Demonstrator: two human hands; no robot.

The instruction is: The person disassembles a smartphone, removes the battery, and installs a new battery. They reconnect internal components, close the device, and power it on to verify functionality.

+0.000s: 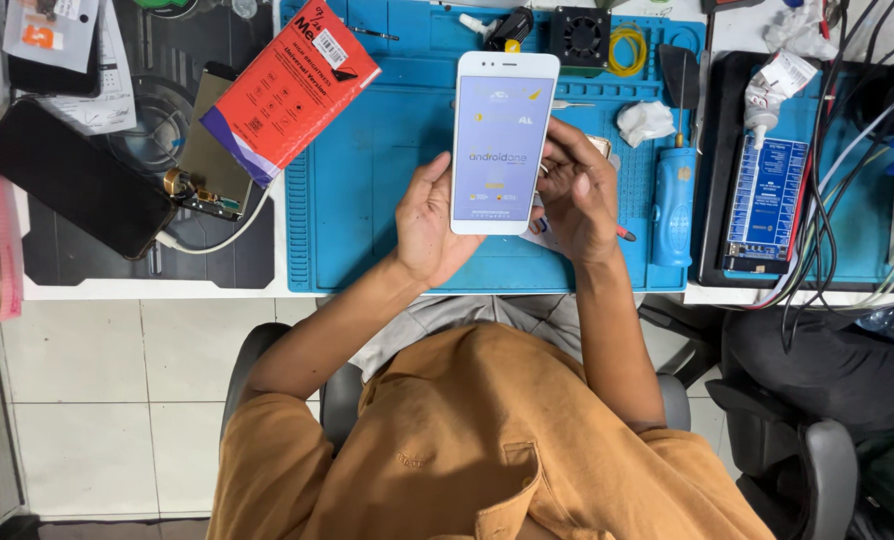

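The white smartphone point(502, 142) is showing a lit startup screen, so it looks assembled and powered, over the blue repair mat point(367, 200). The left hand point(429, 225) is cradling its lower left edge; the right hand point(574, 195) is gripping its right edge.

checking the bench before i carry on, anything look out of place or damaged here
Nothing looks damaged. The white phone, held between left hand and right hand, has an intact, lit screen. One untidy spot: the red package lies askew, overhanging the blue mat's left edge onto a bare screen panel.
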